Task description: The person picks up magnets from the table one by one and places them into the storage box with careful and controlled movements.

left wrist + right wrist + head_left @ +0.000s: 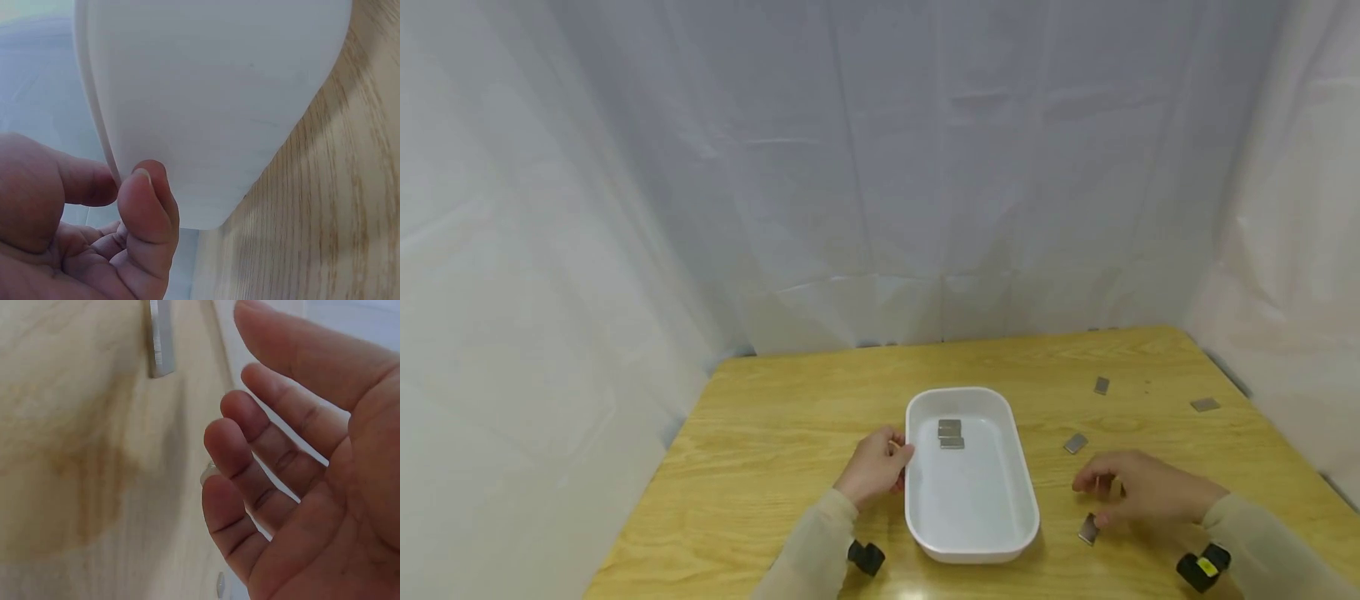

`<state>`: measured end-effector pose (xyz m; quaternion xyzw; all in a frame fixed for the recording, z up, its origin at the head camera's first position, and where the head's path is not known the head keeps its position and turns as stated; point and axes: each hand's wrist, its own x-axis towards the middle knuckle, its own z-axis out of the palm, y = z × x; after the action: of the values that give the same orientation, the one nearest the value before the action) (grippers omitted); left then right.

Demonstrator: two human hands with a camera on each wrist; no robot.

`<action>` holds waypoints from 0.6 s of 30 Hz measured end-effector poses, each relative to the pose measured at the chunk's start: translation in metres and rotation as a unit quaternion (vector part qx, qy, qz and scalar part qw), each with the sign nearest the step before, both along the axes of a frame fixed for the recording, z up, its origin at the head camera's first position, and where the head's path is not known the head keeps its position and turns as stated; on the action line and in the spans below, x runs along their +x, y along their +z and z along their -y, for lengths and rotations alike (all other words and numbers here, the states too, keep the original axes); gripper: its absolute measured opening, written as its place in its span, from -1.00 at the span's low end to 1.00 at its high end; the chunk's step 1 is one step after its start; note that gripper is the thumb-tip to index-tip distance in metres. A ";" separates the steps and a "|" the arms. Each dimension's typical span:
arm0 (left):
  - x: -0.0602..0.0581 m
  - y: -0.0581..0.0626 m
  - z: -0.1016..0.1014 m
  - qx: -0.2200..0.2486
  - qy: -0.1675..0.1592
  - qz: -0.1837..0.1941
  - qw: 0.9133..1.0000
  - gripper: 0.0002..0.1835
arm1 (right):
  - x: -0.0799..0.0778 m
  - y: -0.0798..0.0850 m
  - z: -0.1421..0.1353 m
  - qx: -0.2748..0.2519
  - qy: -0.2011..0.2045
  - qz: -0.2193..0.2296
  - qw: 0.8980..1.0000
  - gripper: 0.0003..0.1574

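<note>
My left hand (871, 468) pinches the left rim of a white rectangular tray (973, 508) between thumb and fingers. The left wrist view shows the fingertips (145, 203) right at the rim, against the tray's outer wall. Small flat grey metal pieces (950, 428) lie inside the tray toward its far end. To the tray's right, my right hand (1150, 490) is over the table with loosely bent fingers and holds nothing. A grey metal plate (1088, 529) lies just under its thumb; the right wrist view shows a plate (161, 344) apart from the fingers.
More flat grey pieces lie on the wooden table (790, 417): one (1076, 443) beyond my right hand, one (1101, 385) farther back, one (1205, 405) near the right edge. White sheeting (887, 183) hangs behind the table and along both sides.
</note>
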<state>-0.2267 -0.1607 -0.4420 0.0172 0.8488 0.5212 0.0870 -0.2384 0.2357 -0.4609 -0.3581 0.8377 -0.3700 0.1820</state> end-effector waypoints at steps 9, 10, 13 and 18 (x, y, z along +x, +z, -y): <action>-0.002 -0.001 0.001 -0.008 -0.002 0.002 1.000 -0.81 | 0.005 -0.013 0.004 -0.013 0.058 -0.009 0.998 -0.63; -0.002 -0.001 0.001 -0.007 -0.002 0.003 1.000 -0.81 | 0.006 -0.014 0.005 -0.013 0.062 -0.015 0.998 -0.65; -0.002 -0.002 0.001 -0.006 -0.001 0.003 1.000 -0.82 | 0.006 -0.018 0.008 -0.007 0.058 -0.031 0.998 -0.69; -0.003 -0.002 0.001 -0.005 -0.002 -0.002 1.000 -0.83 | 0.006 -0.019 0.011 0.010 0.037 -0.036 0.999 -0.75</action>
<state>-0.2296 -0.1614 -0.4444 0.0197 0.8514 0.5168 0.0869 -0.2328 0.2247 -0.4798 -0.4005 0.8335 -0.3413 0.1687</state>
